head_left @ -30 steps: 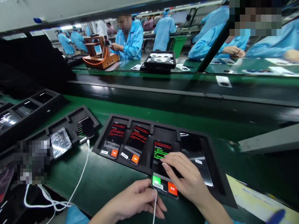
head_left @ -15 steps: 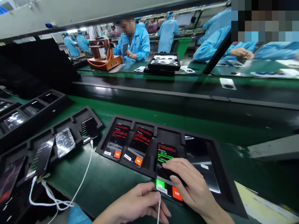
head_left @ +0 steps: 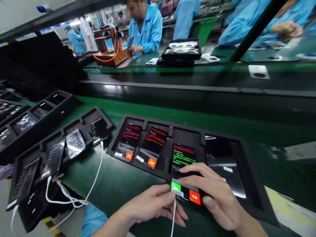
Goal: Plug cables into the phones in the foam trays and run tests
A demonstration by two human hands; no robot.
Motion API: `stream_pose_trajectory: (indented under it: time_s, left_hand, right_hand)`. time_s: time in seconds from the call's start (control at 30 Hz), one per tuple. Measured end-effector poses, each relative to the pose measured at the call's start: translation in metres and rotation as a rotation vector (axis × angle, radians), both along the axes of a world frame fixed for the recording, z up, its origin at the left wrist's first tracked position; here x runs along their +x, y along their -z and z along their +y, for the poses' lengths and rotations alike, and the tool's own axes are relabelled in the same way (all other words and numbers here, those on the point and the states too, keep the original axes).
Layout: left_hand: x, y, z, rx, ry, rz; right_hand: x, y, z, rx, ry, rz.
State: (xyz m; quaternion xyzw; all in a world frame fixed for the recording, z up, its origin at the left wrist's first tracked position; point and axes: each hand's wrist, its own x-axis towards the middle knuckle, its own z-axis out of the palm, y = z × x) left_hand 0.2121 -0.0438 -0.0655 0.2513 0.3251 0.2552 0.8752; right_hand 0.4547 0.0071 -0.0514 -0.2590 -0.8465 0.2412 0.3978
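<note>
A smartphone (head_left: 182, 169) with red and green text and green and red on-screen buttons lies tilted over the front edge of a black foam tray (head_left: 158, 172). At its lower edge my left hand (head_left: 155, 202) pinches the plug end of a white charging cable (head_left: 174, 214), thumb and forefinger against the phone's corner. Over the screen hovers my right hand (head_left: 214, 194), fingers stretched out, with a fingertip close to the green button; contact is hard to tell. Two more smartphones (head_left: 128, 141) (head_left: 153, 146) with red text rest in the tray's left slots. In its right slot is a dark glossy phone (head_left: 225, 168).
Another foam tray (head_left: 86, 115) at the left holds several phones, some with white cables (head_left: 95, 184), and a plastic-wrapped item (head_left: 75, 143). Beyond the raised ledge (head_left: 148, 86), a co-worker in blue (head_left: 150, 29) holds a phone beside a brown fixture (head_left: 108, 49). A dark post (head_left: 256, 31) slants at right.
My right hand's fingers have moved down the screen from the text toward the green button. My left hand stays at the cable plug. The whole view has shifted slightly.
</note>
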Motion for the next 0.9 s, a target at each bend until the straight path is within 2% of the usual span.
stream_pose_trajectory:
  time_s: [0.17,0.3,0.4,0.63,0.77,0.9]
  left_hand:
    - [0.0,0.001,-0.002,0.007,-0.012,0.012]
    - [0.007,0.001,-0.009,0.023,0.023,0.06]
    - [0.018,0.003,-0.015,-0.028,0.037,0.06]
    - [0.035,-0.001,-0.026,-0.128,-0.153,0.049]
    - [0.048,0.005,-0.038,-0.19,-0.274,0.155]
    - [0.046,0.016,-0.047,-0.198,-0.166,0.235]
  right_hand:
    - [0.003,0.001,0.0,0.006,-0.052,-0.062]
    - [0.007,0.009,0.0,-0.006,0.054,-0.007]
    - [0.009,0.014,0.0,-0.007,0.118,0.021]
    - [0.002,0.008,0.001,0.028,0.122,0.042]
    - [-0.005,0.001,0.002,0.058,0.15,0.06]
    - [-0.006,-0.001,0.003,0.073,0.216,0.07]
